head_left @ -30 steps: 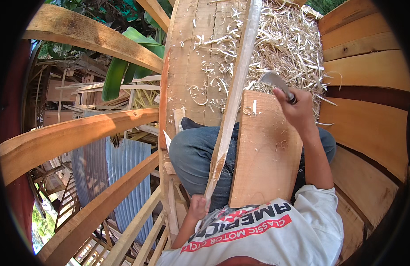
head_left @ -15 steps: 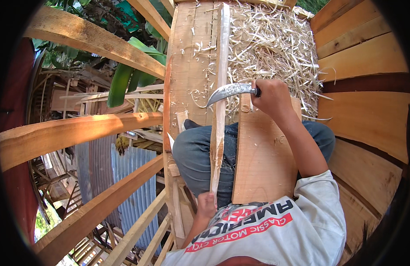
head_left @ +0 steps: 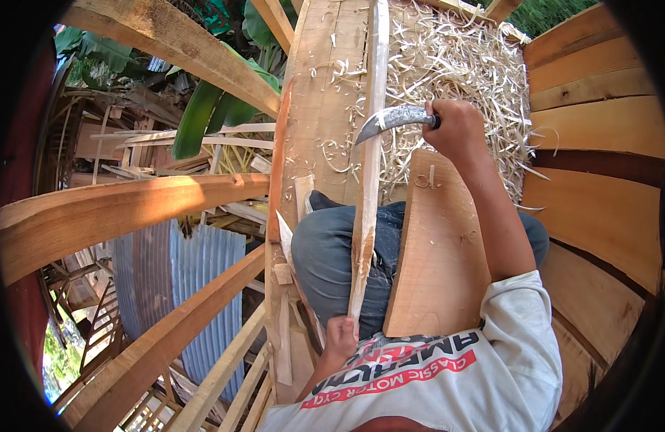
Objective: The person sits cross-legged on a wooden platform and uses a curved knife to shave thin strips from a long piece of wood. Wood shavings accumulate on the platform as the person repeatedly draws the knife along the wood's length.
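Note:
My right hand is closed round the dark handle of a curved knife. The blade points left and lies across a long pale wooden strip, partway up its length. Near my body, my left hand grips the near end of that strip. It runs away from me over my bent left leg to the far side of the plank floor. A wide wooden board rests on my lap, right of the strip and under my right forearm.
Curly wood shavings cover the plank floor ahead on the right. Upright boards wall the right side. Slanting beams form an open frame at left, with corrugated metal sheets and scrap wood beyond. Small offcuts lie beside my left leg.
My right hand and the knife have moved farther away along the strip. My left hand keeps its hold on the near end. The whole view has shifted slightly.

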The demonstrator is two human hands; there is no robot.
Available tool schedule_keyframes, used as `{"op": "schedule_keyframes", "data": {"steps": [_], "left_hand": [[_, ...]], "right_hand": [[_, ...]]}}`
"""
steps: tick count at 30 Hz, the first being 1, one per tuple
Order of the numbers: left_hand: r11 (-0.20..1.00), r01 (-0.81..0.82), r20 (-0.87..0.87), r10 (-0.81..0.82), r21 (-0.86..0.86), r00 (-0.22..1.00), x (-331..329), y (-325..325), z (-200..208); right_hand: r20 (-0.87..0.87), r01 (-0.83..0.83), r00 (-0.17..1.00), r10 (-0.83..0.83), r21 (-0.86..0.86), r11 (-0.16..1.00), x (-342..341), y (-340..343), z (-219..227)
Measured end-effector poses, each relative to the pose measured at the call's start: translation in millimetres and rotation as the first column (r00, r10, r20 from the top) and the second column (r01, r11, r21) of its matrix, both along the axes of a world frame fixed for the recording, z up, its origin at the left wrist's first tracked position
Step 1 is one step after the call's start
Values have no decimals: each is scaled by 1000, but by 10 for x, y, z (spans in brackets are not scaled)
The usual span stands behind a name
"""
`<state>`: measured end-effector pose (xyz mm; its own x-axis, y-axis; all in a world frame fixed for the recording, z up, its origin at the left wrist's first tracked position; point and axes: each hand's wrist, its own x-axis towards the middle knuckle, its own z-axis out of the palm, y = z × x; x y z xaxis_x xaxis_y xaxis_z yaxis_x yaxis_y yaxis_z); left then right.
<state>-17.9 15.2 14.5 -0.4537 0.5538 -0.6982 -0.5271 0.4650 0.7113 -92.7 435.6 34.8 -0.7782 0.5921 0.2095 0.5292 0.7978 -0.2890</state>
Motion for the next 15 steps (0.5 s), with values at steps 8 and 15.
{"op": "schedule_keyframes", "data": {"steps": [8, 15], "left_hand": [[999, -38, 46, 38, -1, 998, 4, -27, -28], [999, -38, -43, 37, -14, 998, 83, -96, -130]], "right_hand": [[-11, 21, 1000, -21, -18, 1000, -219, 57, -8], [159, 410, 912, -378, -320, 854, -505, 749, 88]]}}
